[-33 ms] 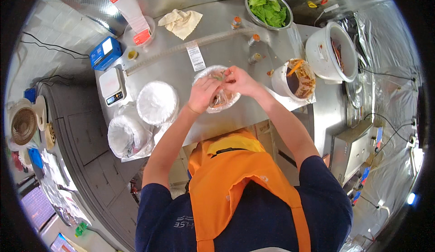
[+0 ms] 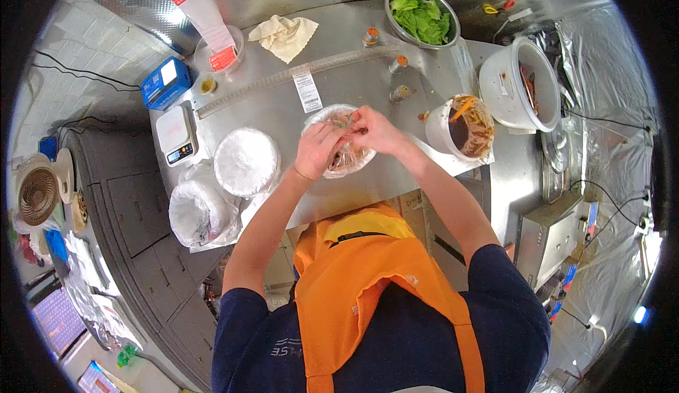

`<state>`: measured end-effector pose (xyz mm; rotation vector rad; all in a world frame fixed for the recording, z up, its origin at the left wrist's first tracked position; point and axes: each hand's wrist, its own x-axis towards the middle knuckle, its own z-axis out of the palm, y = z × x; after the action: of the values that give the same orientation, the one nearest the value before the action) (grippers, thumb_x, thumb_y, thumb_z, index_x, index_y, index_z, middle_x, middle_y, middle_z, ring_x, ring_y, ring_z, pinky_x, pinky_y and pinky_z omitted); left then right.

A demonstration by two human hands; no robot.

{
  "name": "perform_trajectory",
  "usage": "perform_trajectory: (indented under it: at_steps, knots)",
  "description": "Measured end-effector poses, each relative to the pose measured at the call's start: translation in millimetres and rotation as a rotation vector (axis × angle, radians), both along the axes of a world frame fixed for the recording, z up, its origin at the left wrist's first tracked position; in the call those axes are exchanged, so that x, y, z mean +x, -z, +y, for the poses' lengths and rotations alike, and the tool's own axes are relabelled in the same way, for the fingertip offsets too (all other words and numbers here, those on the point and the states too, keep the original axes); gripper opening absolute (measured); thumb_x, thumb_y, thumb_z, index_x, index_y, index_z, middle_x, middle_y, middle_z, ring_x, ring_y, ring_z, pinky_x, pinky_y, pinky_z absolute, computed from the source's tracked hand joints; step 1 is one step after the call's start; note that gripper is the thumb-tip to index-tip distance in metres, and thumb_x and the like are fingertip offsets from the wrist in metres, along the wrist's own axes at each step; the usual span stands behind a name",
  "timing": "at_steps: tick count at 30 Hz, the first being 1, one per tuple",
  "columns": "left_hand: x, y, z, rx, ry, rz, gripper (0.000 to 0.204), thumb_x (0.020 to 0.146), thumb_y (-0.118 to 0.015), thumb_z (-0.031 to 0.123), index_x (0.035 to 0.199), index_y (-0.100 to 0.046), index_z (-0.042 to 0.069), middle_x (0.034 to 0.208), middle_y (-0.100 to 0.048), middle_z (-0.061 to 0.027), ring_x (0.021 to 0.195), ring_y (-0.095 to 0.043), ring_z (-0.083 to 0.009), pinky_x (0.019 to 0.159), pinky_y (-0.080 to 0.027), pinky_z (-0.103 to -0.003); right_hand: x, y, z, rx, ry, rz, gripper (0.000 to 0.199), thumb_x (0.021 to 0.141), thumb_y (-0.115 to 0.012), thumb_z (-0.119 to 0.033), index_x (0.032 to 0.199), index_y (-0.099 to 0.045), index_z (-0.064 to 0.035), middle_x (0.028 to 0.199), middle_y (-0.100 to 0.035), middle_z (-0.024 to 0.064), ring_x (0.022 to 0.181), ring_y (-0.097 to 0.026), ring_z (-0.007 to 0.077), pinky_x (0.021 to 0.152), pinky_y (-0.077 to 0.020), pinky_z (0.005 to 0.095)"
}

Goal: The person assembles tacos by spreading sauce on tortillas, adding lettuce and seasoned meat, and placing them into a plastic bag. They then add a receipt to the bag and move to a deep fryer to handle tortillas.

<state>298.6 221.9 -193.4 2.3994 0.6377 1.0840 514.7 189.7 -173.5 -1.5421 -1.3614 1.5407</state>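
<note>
Currently | bowl [image 2: 344,175]: reddish food [image 2: 359,154] | left hand [image 2: 318,147], right hand [image 2: 376,131]: pinching plastic [image 2: 346,157] | tub [image 2: 440,133]: dark sauce [image 2: 459,131]

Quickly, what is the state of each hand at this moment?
Left hand: curled against the clear plastic bag; firm grip cannot be told.
Right hand: closed, apparently pinching the bag's gathered top.

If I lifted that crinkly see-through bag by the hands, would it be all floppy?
Probably: the clear bag looks thin and wrinkled, so it would likely bend easily. Its bottom might sag, because reddish-brown food seems to be inside. It may feel a bit slippery too, since the plastic looks shiny.
</note>
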Motion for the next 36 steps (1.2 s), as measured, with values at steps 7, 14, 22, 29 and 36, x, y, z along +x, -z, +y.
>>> perform_trajectory:
  at_steps: [7,14,22,29,36]
  knots:
    - [-12.0,5.2,-21.1,-0.278,-0.104,0.214,0.025,0.086,-0.074,0.008,0.109,-0.066,0.002,0.102,-0.066,-0.0130,0.099,-0.062,-0.0366,0.080,-0.055,-0.045,-7.7,-18.5,-16.6,0.106,-0.038,-0.231,0.020,0.089,-0.064,-0.002,0.099,-0.047,-0.0029,0.084,-0.059,0.0045,0.078,-0.057,0.0107,0.070,-0.0491,0.0295]
    - [-50.5,-48.2,-56.2,-0.479,-0.160,-0.100,0.102,0.072,-0.094,0.030,0.155,-0.038,0.009,0.157,-0.032,-0.0255,0.138,-0.043,-0.0475,0.109,-0.046,-0.050,-52.1,-98.3,-21.8,0.076,0.019,0.043,0.019,0.089,-0.064,0.001,0.100,-0.048,-0.0026,0.086,-0.057,0.0051,0.075,-0.056,0.0124,0.071,-0.0503,0.0303]
    - [-278.0,-109.4,-106.4,-0.341,-0.475,0.035,0.111,0.057,-0.096,0.013,0.154,-0.042,0.005,0.154,-0.041,-0.0222,0.143,-0.041,-0.0448,0.117,-0.040,-0.052,-271.2,-132.5,-45.6,0.286,-0.332,0.269,0.023,0.088,-0.062,0.008,0.098,-0.046,-0.0050,0.090,-0.052,0.0035,0.081,-0.052,0.0111,0.078,-0.0495,0.0273]
    - [-442.5,-1.6,-84.8,-0.422,-0.451,0.370,0.105,0.063,-0.088,0.017,0.157,-0.041,0.014,0.159,-0.043,-0.0098,0.151,-0.032,-0.0433,0.124,-0.015,-0.065,-446.4,-8.2,-36.2,0.057,-0.162,-0.008,0.019,0.088,-0.067,-0.009,0.096,-0.051,-0.0030,0.080,-0.058,0.0088,0.071,-0.059,0.0202,0.068,-0.0509,0.0349]
    - [-489.6,30.2,-86.9,-0.579,-0.528,0.038,0.102,0.090,-0.075,0.048,0.161,-0.023,-0.003,0.164,-0.029,-0.0281,0.154,-0.023,-0.0444,0.126,-0.019,-0.054,-442.7,-30.4,3.3,0.453,-0.116,-0.415,0.023,0.096,-0.063,-0.012,0.115,-0.061,0.0012,0.107,-0.071,0.0183,0.095,-0.067,0.0358,0.084,-0.0549,0.0439]
